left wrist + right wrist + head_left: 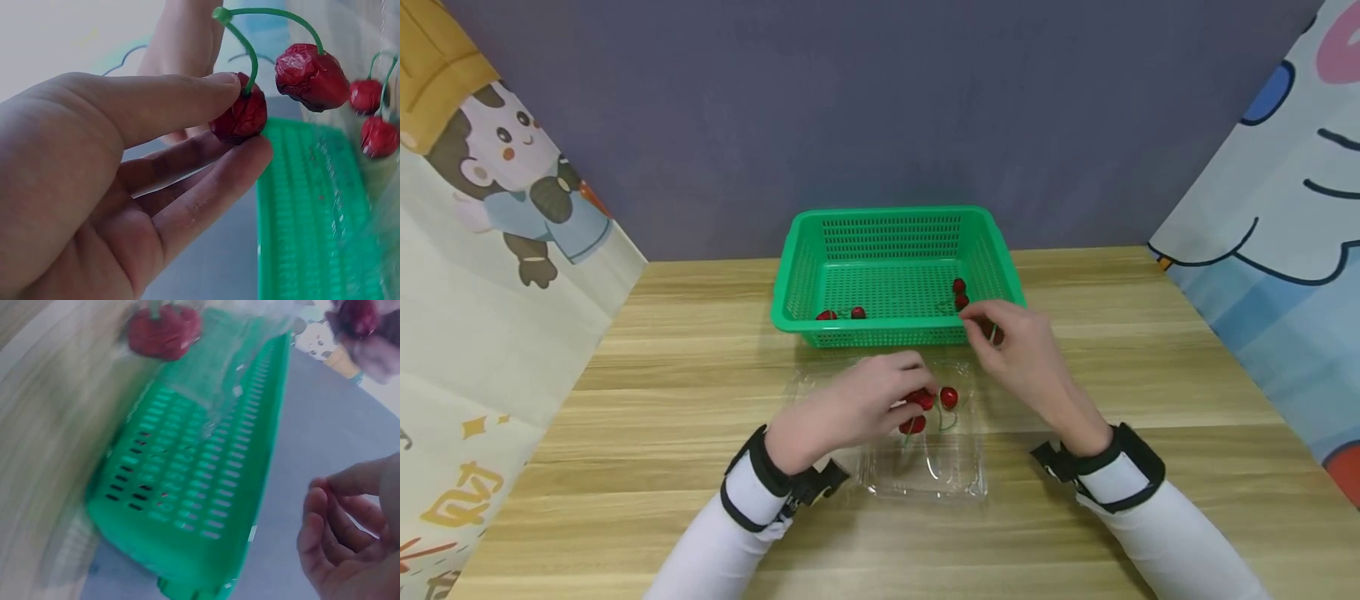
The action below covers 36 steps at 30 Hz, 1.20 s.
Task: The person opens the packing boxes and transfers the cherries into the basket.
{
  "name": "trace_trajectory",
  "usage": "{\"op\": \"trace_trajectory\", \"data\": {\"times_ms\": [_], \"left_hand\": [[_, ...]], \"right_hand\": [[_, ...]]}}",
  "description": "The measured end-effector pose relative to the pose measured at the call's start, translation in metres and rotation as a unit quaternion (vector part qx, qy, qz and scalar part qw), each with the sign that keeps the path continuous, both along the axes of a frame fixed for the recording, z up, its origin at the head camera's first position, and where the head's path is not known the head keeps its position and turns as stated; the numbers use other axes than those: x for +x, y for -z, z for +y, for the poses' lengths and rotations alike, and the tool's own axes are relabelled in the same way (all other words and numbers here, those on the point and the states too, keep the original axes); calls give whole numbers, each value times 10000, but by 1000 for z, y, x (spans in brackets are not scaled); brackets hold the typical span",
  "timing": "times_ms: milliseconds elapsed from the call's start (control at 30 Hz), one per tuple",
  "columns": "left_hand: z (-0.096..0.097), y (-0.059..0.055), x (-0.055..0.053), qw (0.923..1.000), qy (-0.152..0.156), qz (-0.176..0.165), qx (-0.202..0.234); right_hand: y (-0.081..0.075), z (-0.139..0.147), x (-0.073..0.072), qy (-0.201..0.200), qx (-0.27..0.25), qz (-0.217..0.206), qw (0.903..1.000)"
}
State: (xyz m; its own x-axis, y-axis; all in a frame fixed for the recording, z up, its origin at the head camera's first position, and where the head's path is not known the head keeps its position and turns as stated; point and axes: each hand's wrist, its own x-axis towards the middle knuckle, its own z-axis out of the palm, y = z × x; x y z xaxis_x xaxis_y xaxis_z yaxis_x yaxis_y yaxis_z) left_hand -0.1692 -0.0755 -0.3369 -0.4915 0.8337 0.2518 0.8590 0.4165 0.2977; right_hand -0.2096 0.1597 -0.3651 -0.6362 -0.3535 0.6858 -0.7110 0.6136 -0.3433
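Note:
My left hand (872, 396) pinches a red cherry (240, 119) between thumb and fingers. Its curved green stem joins a second cherry (311, 76) hanging beside it. Below that hand is a clear plastic box (925, 479); another cherry (949, 397) with a green stem lies in it. At the front right corner of a green basket (880, 325) is my right hand (1026, 350). Thumb and forefinger meet at the tips, and red shows in the gap behind them; whether they pinch a stem cannot be told. Several cherries lie in the basket, among them one (858, 312) near the front wall.
The wooden table (685, 375) meets a dark blue-grey back wall (880, 108). Cartoon-printed panels flank it on the left (475, 275) and right (1285, 217). The basket has raised perforated walls and stands behind the plastic box.

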Motion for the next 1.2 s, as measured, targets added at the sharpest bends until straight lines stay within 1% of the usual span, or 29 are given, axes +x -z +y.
{"op": "trace_trajectory", "data": {"times_ms": [67,133,233,333,533,667,767,867,967,1033,1133,1200], "left_hand": [[-5,-3,-2,9999,-99,48,132],[-10,-6,-5,9994,-202,91,255],[-14,-9,-8,9983,-316,205,442],[-16,-10,-11,9970,-434,304,560],[-18,-9,-15,9937,-638,529,755],[-19,-7,-18,9879,-681,659,1225],[-20,-6,-21,9792,-776,841,1676],[-21,-6,-25,9666,-993,1056,2116],[-22,-6,-28,9517,-1197,1172,2574],[-24,-6,-31,9404,-1338,1270,2857],[-27,-5,-35,9233,-1680,1501,3111],[-29,-4,-38,9139,-1932,1629,3176]], "right_hand": [[-3,-3,6,-41,308,-251,9992],[-4,-7,10,-78,691,-554,9960],[-5,-12,15,-195,1232,-1027,9869],[-3,-17,18,-312,1619,-1364,9768],[4,-24,21,-423,1982,-1631,9656],[9,-30,25,-417,2239,-1586,9607],[13,-34,28,-363,2470,-1390,9583],[16,-37,29,-263,2686,-1257,9547],[19,-38,29,-221,2842,-1205,9509],[21,-39,28,-226,2904,-1189,9492],[23,-40,28,-225,2948,-1160,9482],[25,-40,28,-224,2967,-1154,9477]]}}
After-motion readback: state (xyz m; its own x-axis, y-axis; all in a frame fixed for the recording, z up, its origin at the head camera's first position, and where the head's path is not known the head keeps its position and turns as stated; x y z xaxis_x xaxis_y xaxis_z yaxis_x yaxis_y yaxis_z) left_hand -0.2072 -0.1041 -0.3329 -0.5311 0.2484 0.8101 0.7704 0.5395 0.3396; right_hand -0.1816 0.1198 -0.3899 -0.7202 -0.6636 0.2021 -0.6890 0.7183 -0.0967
